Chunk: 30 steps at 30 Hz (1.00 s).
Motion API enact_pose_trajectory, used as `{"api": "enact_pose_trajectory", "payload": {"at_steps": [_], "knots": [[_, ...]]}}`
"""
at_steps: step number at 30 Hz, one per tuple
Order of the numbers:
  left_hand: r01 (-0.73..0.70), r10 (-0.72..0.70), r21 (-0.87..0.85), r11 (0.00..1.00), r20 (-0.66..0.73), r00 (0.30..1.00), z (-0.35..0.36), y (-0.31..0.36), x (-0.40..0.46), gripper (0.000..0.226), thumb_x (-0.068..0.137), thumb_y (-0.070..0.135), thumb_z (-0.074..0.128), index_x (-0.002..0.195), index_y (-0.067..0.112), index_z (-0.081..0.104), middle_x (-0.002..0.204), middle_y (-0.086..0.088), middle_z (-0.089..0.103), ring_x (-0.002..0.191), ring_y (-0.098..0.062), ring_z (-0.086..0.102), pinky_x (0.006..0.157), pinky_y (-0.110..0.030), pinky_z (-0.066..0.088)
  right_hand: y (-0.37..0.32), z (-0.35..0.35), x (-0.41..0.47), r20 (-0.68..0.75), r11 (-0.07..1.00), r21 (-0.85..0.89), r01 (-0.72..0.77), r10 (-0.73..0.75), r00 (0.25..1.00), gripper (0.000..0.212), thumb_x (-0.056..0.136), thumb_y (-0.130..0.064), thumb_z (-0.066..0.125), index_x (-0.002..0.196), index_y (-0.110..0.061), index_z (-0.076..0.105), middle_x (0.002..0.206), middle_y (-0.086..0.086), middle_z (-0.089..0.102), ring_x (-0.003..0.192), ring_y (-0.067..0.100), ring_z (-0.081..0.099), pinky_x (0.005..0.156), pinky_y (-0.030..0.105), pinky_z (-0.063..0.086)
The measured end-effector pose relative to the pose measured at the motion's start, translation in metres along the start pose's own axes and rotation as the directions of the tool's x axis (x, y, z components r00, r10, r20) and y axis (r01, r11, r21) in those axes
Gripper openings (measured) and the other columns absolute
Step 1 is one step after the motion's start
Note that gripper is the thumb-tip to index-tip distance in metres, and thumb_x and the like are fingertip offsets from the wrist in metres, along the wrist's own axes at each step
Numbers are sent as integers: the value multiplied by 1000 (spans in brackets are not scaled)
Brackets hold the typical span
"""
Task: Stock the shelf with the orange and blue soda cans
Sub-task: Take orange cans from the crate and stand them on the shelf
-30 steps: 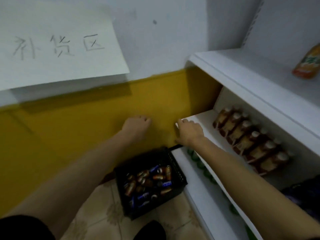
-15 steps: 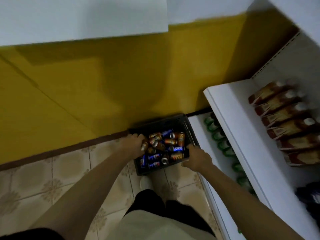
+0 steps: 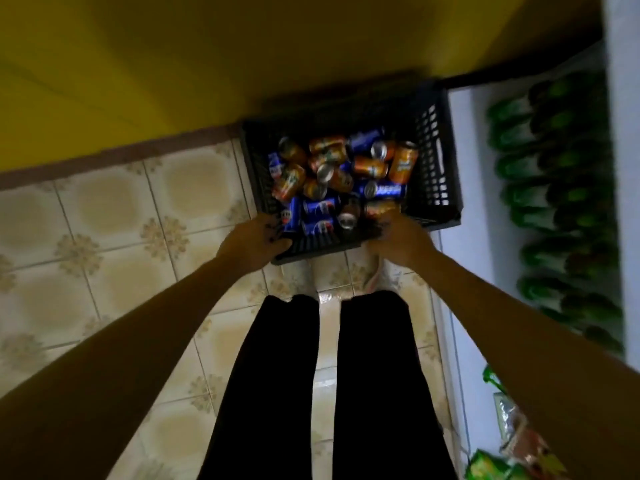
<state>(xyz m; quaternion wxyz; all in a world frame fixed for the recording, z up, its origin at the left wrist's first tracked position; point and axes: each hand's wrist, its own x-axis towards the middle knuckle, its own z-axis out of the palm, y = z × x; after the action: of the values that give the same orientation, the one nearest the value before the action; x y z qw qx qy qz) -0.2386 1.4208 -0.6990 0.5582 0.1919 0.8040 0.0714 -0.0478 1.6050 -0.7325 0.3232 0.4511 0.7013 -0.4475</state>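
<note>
Single head view, facing steeply down, crate (image 3: 433, 161) near

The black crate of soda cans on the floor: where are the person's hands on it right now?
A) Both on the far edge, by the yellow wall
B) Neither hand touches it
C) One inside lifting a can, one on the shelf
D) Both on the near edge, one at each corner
D: the left hand and right hand both grip the near rim of the black crate, at its two corners.
</note>
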Motion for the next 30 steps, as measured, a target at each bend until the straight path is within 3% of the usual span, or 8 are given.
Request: {"api": "enact_pose_trajectory", "payload": {"at_steps": [3,8,14,17,20,24,27,30], "knots": [[38,-36,-72,997,26,999,32,-12,53,52,88,28,66,134,10,48,129,-12,56,114,-33,56,97,-41,46,-3,9,49,12,1000,8,-19,19,1000,71,72,-40,78,130,-14,48,127,11,58,114,32,57,95,48,48],[1,-2,-53,999,-15,1000,70,-6,157,56,87,29,68,136,15,45,127,-5,56,111,-26,57,94,-36,47,22,24,142,49,997,57,-59,57,997,48,89,-30,66,127,-5,50,115,12,60,107,26,58,80,31,44],[-76,66,-43,996,-215,974,96,15,285,33,89,33,63,116,17,54,92,3,59,81,-14,58,67,-25,43,47,32,253,43,916,365,-166,162,986,51,93,-28,60,132,2,43,120,22,59,108,34,60,86,44,51],[-63,5,-227,972,-246,969,106,22,337,64,77,55,68,123,15,50,102,4,63,83,-14,63,59,-21,43,56,43,295,82,864,460,-206,189,979,51,98,-38,50,128,3,52,125,24,58,114,38,58,98,49,47],[6,-94,-295,955,-285,954,120,27,367,79,77,54,69,140,19,37,112,3,54,90,-22,59,68,-31,47,57,59,323,176,718,640,-275,212,961,52,97,-47,46,135,-11,48,128,16,57,109,35,61,92,47,52],[-27,-80,-268,963,-381,921,122,36,366,57,80,49,65,128,25,45,109,-6,64,85,-30,64,68,-38,55,45,67,331,281,508,793,-337,187,942,55,96,-50,46,141,-18,41,132,10,53,98,27,57,75,38,50],[-59,-50,-238,969,-425,904,113,41,334,41,87,35,66,123,22,50,99,2,58,85,-24,60,69,-36,53,32,57,313,305,367,857,-361,204,930,50,95,-47,51,134,-17,47,127,13,58,94,28,60,66,38,53],[-146,-54,-408,901,-440,896,98,53,273,44,78,35,77,113,27,52,98,16,59,88,-13,62,75,-34,55,14,31,281,348,251,887,-388,189,918,49,88,-37,66,129,-15,51,120,16,61,99,34,62,68,45,58]]}}
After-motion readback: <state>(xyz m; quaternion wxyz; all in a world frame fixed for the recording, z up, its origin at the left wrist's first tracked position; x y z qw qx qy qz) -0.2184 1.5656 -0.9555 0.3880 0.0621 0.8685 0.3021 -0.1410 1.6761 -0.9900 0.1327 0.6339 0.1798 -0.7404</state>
